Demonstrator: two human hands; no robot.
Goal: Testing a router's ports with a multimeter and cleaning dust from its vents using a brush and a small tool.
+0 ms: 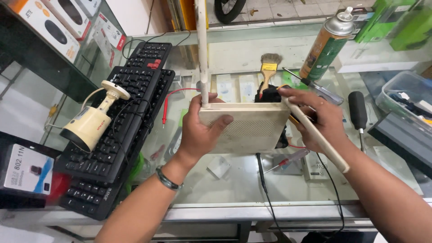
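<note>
The left hand [200, 130] held a clenched grip on the cream router [245, 128], lifted above the glass desk [234, 184]. The right hand [321, 114] grasped its folded antenna [317, 135]. Black keyboards [121, 121] lay left.

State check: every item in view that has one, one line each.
Router: lifted off the counter, held in both hands.
Left antenna: upright.
Right antenna: folded down, slanting under the right hand.
Left hand: gripping the router's left end.
Spray can: upright, cap off.
Camera: lying on the keyboards.
Brush: lying flat.
Screwdriver: lying flat.
</note>
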